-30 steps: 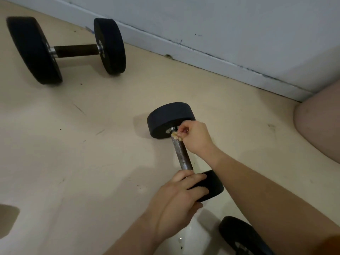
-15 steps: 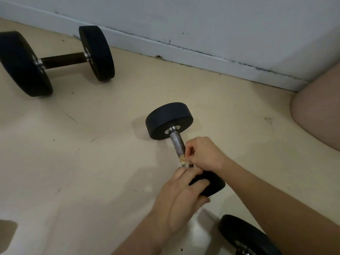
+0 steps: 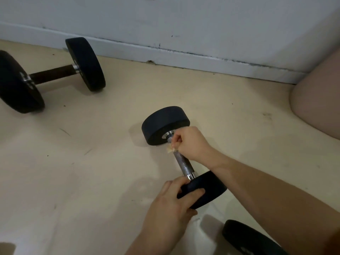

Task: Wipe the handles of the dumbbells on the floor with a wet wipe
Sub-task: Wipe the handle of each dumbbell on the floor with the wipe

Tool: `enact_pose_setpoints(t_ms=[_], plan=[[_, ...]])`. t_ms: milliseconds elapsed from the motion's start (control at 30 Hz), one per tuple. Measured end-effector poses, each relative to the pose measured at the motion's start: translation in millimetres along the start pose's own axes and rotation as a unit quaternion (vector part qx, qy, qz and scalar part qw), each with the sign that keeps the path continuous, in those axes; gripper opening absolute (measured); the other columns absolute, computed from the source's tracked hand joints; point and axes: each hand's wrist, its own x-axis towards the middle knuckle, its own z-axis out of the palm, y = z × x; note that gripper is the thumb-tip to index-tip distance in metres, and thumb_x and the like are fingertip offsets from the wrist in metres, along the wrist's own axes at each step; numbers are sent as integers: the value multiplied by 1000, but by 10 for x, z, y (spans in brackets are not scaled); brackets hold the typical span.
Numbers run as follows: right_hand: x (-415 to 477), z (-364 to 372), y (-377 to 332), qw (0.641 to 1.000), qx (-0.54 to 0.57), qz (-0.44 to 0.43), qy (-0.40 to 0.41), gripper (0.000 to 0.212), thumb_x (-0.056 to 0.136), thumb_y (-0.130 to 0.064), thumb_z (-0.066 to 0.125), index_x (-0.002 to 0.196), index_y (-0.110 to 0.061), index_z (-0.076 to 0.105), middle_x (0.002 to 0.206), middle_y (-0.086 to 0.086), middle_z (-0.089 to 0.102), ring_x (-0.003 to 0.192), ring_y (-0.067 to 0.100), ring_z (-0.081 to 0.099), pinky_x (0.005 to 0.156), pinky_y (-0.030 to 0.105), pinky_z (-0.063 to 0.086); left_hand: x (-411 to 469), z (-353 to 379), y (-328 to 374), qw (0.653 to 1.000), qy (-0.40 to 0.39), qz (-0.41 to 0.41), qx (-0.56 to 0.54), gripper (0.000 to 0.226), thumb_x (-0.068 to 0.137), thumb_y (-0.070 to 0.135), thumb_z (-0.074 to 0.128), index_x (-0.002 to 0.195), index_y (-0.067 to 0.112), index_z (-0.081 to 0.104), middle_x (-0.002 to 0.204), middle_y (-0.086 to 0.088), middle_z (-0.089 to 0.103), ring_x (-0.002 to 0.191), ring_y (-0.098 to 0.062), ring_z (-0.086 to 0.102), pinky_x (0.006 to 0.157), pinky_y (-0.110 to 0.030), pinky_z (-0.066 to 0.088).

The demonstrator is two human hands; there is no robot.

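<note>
Gripping the dumbbell (image 3: 184, 163) by its near weight (image 3: 211, 188), the left hand (image 3: 170, 216) curls round it; the right hand (image 3: 192, 142) pinches a wet wipe (image 3: 170, 149) at the far end of the handle (image 3: 183, 163).

Beige floor (image 3: 82, 181) bears near dumbbell (image 3: 182, 162), far dumbbell (image 3: 51, 76), and another's plate (image 3: 244, 238).

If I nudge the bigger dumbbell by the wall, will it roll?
It would probably roll: the bigger dumbbell rests on two round plates on the smooth floor. Its thick plates suggest it is heavy, so a light nudge may barely move it. The dark handle looks rough, likely grippy.
</note>
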Motion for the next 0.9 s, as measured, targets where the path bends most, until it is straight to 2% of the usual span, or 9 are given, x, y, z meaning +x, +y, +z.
enact_pose_setpoints(t_ms=[100, 267, 400, 500, 634, 734, 767, 834, 900], plan=[[78, 53, 61, 997, 28, 32, 62, 15, 80, -9, 65, 70, -19, 63, 70, -5, 62, 69, 13, 59, 66, 28, 51, 85, 19, -20, 1000, 12, 16, 4, 66, 54, 36, 83, 114, 39, 56, 118, 6, 57, 91, -10, 50, 71, -18, 49], [-215, -122, 434, 995, -60, 67, -45, 14, 80, -16, 66, 66, -15, 64, 70, -1, 65, 70, 20, 61, 67, 30, 50, 272, 113, 45, 999, 9, 34, 35, 41, 71, 50, 54, 108, 35, 66, 118, 7, 63, 93, -11, 50, 73, -20, 49], [200, -147, 475, 992, 77, 93, 41, 12, 78, -5, 68, 70, -13, 66, 63, -4, 60, 70, 21, 64, 71, 34, 56, 498, 174, 149, 997, 2, 71, 43, 39, 65, 44, 71, 102, 31, 71, 116, 5, 65, 90, -13, 52, 74, -20, 48], [216, -119, 578, 983, 137, 115, 46, 18, 80, -5, 68, 69, -19, 66, 69, 2, 65, 67, 19, 62, 70, 33, 56, 603, 185, 186, 994, -16, 93, 54, 43, 64, 41, 79, 105, 29, 71, 119, 3, 64, 93, -13, 43, 77, -20, 44], [-76, -189, 548, 993, 90, 67, -48, 19, 77, -9, 72, 67, -24, 67, 62, -14, 59, 58, 1, 53, 60, 12, 41, 619, 152, 120, 990, -49, 121, 58, 39, 69, 42, 72, 105, 28, 71, 117, 0, 65, 92, -13, 44, 79, -18, 35], [-195, -193, 411, 992, -1, 46, -117, 11, 75, -11, 72, 72, -22, 73, 63, -17, 59, 62, 1, 56, 61, 10, 39, 560, 85, 91, 987, -86, 113, 77, 43, 66, 44, 77, 106, 31, 71, 115, 3, 66, 89, -14, 55, 76, -18, 43], [-204, -205, 375, 991, 23, 62, -117, 11, 75, -9, 72, 73, -19, 74, 65, -13, 61, 64, 4, 58, 63, 13, 42, 555, 34, 104, 984, -102, 119, 86, 43, 66, 42, 78, 107, 31, 70, 116, 2, 66, 87, -15, 57, 74, -21, 48], [-238, -293, 258, 961, 228, 122, -96, 8, 79, -2, 69, 79, -10, 71, 69, -2, 64, 65, 10, 58, 63, 22, 46, 561, -139, 114, 980, -127, 128, 81, 34, 75, 32, 72, 109, 25, 69, 118, -1, 64, 89, -20, 58, 75, -26, 52], [-290, -414, 76, 847, 508, 141, -71, 10, 89, -2, 58, 86, -7, 66, 74, 6, 64, 63, 11, 56, 57, 23, 41, 601, -432, 77, 988, -130, 83, 25, 27, 87, 30, 60, 112, 21, 66, 117, 1, 63, 96, -19, 58, 83, -33, 49]])
